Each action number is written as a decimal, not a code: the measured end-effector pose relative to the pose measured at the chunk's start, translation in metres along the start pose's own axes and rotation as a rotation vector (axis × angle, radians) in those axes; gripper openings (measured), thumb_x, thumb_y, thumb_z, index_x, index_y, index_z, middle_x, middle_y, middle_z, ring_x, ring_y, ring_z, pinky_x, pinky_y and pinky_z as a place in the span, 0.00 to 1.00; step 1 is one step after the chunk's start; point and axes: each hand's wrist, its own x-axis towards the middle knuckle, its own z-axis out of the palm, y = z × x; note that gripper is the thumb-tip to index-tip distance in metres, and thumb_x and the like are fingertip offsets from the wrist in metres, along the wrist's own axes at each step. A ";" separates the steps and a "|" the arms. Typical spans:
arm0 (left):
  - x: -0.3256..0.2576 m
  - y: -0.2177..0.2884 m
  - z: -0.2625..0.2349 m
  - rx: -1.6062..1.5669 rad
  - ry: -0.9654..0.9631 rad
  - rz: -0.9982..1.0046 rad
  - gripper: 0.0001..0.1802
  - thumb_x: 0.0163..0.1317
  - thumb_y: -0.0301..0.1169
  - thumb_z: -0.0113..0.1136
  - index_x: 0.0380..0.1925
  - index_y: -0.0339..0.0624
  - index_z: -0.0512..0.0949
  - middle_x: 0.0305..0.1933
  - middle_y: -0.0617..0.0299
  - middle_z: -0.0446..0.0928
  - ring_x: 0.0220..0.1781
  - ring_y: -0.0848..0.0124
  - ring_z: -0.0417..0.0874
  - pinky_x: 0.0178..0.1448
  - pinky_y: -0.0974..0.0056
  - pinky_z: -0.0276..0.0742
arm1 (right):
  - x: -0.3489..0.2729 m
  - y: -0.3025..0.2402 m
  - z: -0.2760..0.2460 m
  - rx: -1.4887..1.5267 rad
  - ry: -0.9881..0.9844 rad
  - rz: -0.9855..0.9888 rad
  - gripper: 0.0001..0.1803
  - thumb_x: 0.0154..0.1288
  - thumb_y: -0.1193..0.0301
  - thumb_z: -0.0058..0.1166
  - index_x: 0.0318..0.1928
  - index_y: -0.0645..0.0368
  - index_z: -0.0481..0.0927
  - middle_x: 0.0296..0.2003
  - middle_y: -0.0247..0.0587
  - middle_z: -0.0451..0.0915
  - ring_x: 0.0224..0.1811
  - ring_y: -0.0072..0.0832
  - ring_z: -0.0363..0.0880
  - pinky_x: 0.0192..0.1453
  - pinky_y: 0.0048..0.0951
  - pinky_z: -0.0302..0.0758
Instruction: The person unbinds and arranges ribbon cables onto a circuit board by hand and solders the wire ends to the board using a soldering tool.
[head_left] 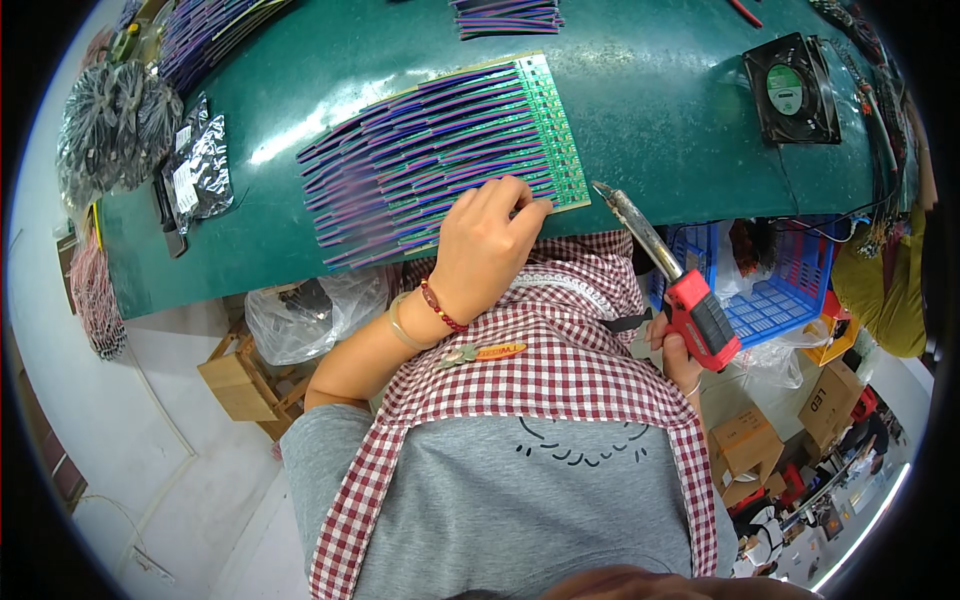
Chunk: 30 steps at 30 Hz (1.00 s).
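Observation:
A green circuit board panel (562, 135) lies on the table, with rows of blue, red and black wires (430, 135) running off to its left. My left hand (490, 235) rests at the panel's near edge, over the nearest wires. Its fingers are bent and closed; their tips and whatever they pinch are hidden. My right hand (676, 352), low by the table's front edge, grips a soldering iron (702, 318) by its red and black handle. The iron's metal tip points up and left, close to the panel's near right corner but apart from it.
A black fan (792, 90) stands at the table's right. More wire bundles (508, 18) lie at the far side and far left (205, 40). Bagged parts (120, 130) and a silvery packet (203, 165) sit left. A blue crate (775, 300) is below the right edge.

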 end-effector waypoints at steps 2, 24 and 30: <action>-0.006 0.003 -0.007 0.123 -0.036 0.019 0.17 0.52 0.32 0.71 0.43 0.46 0.84 0.45 0.61 0.77 0.51 0.59 0.79 0.57 0.49 0.74 | -0.002 0.002 0.000 0.048 -0.012 0.014 0.39 0.72 0.49 0.59 0.68 0.67 0.65 0.26 0.34 0.71 0.26 0.23 0.67 0.36 0.31 0.71; 0.038 -0.088 -0.210 0.725 0.324 0.220 0.25 0.61 0.24 0.55 0.60 0.44 0.78 0.58 0.55 0.81 0.58 0.60 0.82 0.58 0.55 0.76 | 0.060 -0.014 -0.001 0.349 0.306 -0.308 0.27 0.76 0.60 0.53 0.62 0.69 0.68 0.24 0.37 0.72 0.18 0.22 0.70 0.26 0.26 0.74; 0.146 -0.255 -0.245 0.967 0.472 0.297 0.25 0.63 0.21 0.52 0.61 0.47 0.76 0.61 0.61 0.81 0.61 0.62 0.81 0.65 0.56 0.73 | 0.070 -0.024 0.011 0.354 0.290 -0.396 0.26 0.76 0.61 0.52 0.62 0.70 0.68 0.23 0.36 0.70 0.18 0.22 0.69 0.25 0.26 0.73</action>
